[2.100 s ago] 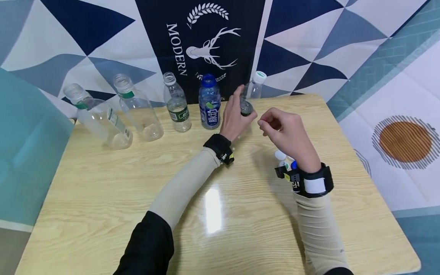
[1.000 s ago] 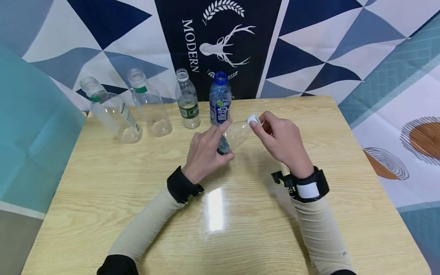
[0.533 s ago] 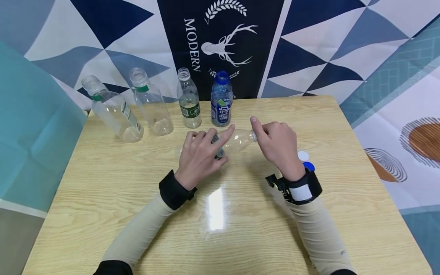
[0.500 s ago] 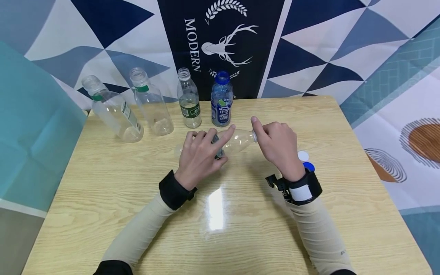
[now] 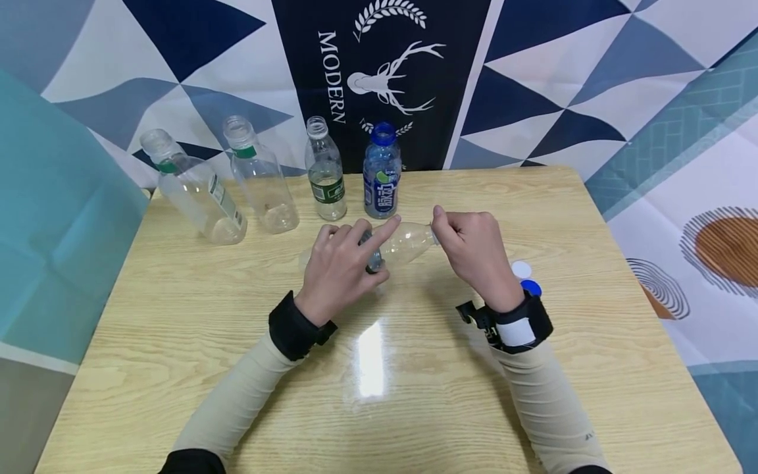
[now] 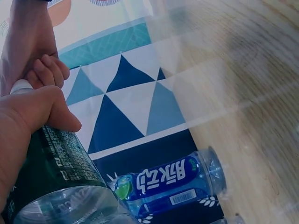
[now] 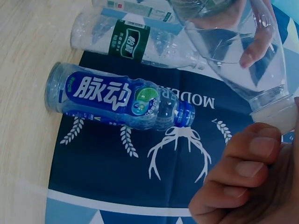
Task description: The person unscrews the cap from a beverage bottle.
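Observation:
My left hand point(image 5: 343, 270) grips a clear plastic bottle point(image 5: 408, 242) around its body, over the dark green label point(image 6: 60, 158). The bottle is tipped nearly flat above the table, its neck pointing right. At the neck end, my right hand point(image 5: 476, 257) pinches the white cap point(image 7: 275, 116) between thumb and curled fingers. That cap sits on the bottle's mouth; from the head view the right hand mostly covers it. Just behind the bottle stands a blue-labelled bottle point(image 5: 381, 174) without a cap, touched by neither hand.
Three more uncapped clear bottles stand along the back edge: one with a green label point(image 5: 326, 178), a middle one point(image 5: 263, 184) and a far-left one point(image 5: 198, 197). A white cap point(image 5: 521, 269) and a blue cap point(image 5: 531, 288) lie beside my right wrist on the wooden table point(image 5: 207, 329).
The left hand has brought the clear bottle from the right end of the back row toward me and tipped it over. My right hand has taken hold of its cap, turning at the wrist.

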`<state>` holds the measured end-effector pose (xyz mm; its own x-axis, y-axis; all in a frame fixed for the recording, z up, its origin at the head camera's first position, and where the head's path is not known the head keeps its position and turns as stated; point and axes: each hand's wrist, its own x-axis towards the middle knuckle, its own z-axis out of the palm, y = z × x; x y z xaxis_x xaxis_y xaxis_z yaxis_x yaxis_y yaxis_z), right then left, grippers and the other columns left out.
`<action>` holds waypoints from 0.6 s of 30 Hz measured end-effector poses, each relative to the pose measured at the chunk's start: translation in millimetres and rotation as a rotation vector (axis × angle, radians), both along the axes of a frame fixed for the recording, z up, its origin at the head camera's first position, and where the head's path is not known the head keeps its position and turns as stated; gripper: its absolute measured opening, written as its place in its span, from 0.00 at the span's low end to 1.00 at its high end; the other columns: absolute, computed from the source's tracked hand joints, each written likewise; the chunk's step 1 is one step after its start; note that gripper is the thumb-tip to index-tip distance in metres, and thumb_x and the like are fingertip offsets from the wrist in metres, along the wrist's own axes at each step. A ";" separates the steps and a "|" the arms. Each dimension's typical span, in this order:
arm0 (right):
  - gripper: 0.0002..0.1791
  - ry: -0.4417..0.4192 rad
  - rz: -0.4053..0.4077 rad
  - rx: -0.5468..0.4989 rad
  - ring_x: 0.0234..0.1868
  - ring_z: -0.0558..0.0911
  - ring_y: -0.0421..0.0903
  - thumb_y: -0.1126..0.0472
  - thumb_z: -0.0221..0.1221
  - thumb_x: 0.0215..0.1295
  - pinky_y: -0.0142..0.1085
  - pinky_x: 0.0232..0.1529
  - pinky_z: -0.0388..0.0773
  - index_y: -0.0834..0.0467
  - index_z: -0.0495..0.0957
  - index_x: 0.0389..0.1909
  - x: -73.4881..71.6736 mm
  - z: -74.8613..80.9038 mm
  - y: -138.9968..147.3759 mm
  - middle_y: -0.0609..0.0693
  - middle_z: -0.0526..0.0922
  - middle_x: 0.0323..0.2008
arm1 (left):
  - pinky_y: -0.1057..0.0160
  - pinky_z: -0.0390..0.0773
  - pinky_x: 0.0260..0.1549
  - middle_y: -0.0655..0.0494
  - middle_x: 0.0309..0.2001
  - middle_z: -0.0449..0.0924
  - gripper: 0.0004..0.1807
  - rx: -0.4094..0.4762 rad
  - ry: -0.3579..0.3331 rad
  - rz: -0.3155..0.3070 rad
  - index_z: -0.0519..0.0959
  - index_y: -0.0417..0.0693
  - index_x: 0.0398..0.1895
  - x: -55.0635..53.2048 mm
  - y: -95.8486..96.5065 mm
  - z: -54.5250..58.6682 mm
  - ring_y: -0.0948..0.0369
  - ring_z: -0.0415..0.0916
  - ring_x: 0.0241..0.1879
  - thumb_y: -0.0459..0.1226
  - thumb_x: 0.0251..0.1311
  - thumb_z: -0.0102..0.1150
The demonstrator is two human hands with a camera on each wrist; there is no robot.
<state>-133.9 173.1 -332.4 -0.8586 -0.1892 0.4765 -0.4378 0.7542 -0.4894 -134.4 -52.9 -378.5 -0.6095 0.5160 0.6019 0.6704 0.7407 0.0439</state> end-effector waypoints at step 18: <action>0.24 0.216 0.174 0.137 0.13 0.57 0.40 0.51 0.43 0.71 0.34 0.16 0.52 0.50 0.59 0.12 4.2 11.0 4.2 0.44 0.56 0.12 | 0.61 0.67 0.27 0.62 0.41 0.75 0.49 0.126 -0.240 -0.171 0.63 0.61 0.70 -0.9 -8.0 11.3 0.66 0.64 0.26 0.52 0.35 0.67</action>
